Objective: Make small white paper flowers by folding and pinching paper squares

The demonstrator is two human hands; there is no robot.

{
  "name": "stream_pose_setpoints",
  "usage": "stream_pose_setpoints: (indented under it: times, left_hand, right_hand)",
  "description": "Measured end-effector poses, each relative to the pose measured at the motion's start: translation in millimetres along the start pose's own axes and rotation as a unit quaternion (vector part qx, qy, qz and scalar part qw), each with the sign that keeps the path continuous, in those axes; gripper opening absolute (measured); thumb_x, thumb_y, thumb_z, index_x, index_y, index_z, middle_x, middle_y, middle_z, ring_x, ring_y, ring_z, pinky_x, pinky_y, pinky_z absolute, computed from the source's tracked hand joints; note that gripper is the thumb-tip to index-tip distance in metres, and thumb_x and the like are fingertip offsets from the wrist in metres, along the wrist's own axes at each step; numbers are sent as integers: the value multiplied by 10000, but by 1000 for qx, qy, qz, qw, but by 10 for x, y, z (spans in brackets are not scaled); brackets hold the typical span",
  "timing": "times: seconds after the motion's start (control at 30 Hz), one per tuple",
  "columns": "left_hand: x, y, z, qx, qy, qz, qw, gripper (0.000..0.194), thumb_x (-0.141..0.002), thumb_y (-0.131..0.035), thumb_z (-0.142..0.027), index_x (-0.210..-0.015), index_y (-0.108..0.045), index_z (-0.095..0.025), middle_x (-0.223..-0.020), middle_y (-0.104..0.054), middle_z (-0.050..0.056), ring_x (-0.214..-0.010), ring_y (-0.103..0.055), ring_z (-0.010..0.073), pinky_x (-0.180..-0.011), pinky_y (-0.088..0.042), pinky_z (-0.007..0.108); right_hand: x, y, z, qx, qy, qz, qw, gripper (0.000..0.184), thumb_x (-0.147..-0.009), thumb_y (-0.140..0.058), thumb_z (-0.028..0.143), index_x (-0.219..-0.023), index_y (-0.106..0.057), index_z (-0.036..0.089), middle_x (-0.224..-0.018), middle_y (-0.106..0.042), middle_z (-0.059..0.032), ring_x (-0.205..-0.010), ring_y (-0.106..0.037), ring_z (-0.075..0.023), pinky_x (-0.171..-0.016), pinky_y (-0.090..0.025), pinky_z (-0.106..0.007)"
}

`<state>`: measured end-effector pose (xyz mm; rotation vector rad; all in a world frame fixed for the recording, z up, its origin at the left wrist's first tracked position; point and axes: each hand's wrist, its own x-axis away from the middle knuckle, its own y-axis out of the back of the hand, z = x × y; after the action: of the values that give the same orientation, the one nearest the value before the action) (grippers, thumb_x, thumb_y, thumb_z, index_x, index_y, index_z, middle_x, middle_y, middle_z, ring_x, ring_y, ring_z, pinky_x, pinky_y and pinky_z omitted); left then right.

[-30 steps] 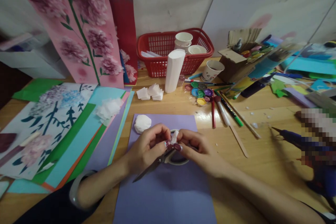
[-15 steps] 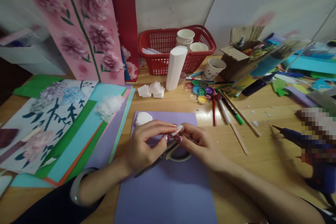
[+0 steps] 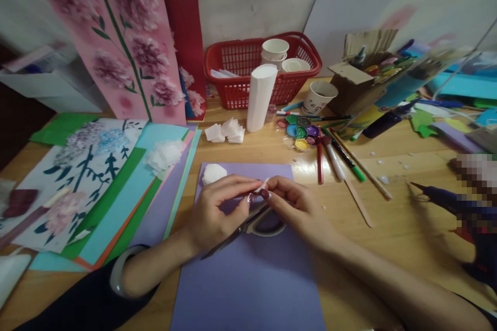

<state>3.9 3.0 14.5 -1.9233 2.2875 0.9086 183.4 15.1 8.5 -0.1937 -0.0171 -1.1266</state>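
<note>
My left hand and my right hand meet above a purple sheet of paper. Between their fingertips they pinch a small piece of white tissue paper, mostly hidden by the fingers. Beneath the hands lies a pair of scissors, its blades pointing to the lower left and partly covered by my left hand. A white wad of tissue rests at the sheet's upper left corner. Farther back are folded white tissue pieces beside an upright white paper roll.
Coloured papers and a flower picture lie at left, with a white tissue flower on them. Behind stands a red basket with paper cups. Paint pots, brushes and a paper cup are right of centre. A glue gun sits far right.
The fingertips have pressed closer together, and the white tissue piece between them looks narrower and more twisted. The camera view has shifted slightly.
</note>
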Motion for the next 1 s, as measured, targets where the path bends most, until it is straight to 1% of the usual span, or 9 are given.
stream_pose_setpoints:
  times: [0.13, 0.27, 0.47, 0.6, 0.77, 0.87, 1.0]
  left_hand:
    - [-20, -12, 0, 23, 59, -6, 998, 229, -827, -568, -100, -946, -759, -143, -941, -779, 77, -877, -718, 165, -811, -579, 272]
    - [-32, -13, -3, 40, 90, -8, 995, 214, -847, -565, -115, -925, -762, -150, -928, -783, 71, -862, -719, 163, -801, -579, 272]
    - [-31, -11, -15, 50, 95, -14, 994, 200, -837, -583, -118, -896, -768, -165, -917, -783, 68, -846, -720, 173, -779, -580, 282]
    - [-34, -8, -21, 48, 92, -11, 995, 200, -835, -586, -112, -893, -771, -162, -915, -783, 71, -845, -721, 170, -779, -579, 276]
    - [-35, -13, -26, 43, 96, -8, 994, 195, -828, -595, -117, -889, -771, -174, -909, -786, 63, -845, -724, 178, -787, -585, 297]
    - [-33, -23, -33, 38, 96, -15, 995, 166, -808, -631, -136, -884, -772, -179, -901, -788, 61, -837, -727, 182, -783, -588, 300]
    - [-28, -40, -33, 51, 117, -23, 992, 122, -802, -652, -171, -834, -768, -186, -871, -787, 56, -804, -724, 182, -758, -590, 298]
  right_hand:
    - [8, 16, -2, 24, -8, 2, 1000, 279, -864, -631, 445, -855, -613, 167, -714, -600, 2, -628, -546, -111, -575, -437, -241]
    - [13, 26, -25, 43, -7, 7, 999, 310, -868, -615, 470, -894, -626, 161, -694, -584, 2, -613, -549, -121, -554, -439, -248]
    - [11, 32, -35, 42, 4, 11, 999, 305, -860, -623, 469, -885, -625, 165, -706, -584, -2, -639, -555, -126, -582, -447, -253]
    - [11, 32, -21, 42, -7, 11, 999, 297, -856, -631, 457, -891, -635, 161, -707, -593, -1, -626, -559, -122, -589, -449, -255]
    - [0, 14, 6, 25, -2, 4, 1000, 300, -849, -631, 466, -836, -619, 166, -721, -616, -17, -667, -574, -139, -618, -448, -270]
    - [-4, 20, -3, 39, 2, 4, 999, 314, -850, -626, 478, -821, -607, 166, -711, -609, -12, -633, -554, -126, -595, -437, -260]
    - [1, 35, -46, 86, 8, 4, 996, 336, -858, -606, 500, -818, -607, 166, -649, -549, 11, -568, -493, -110, -528, -394, -241]
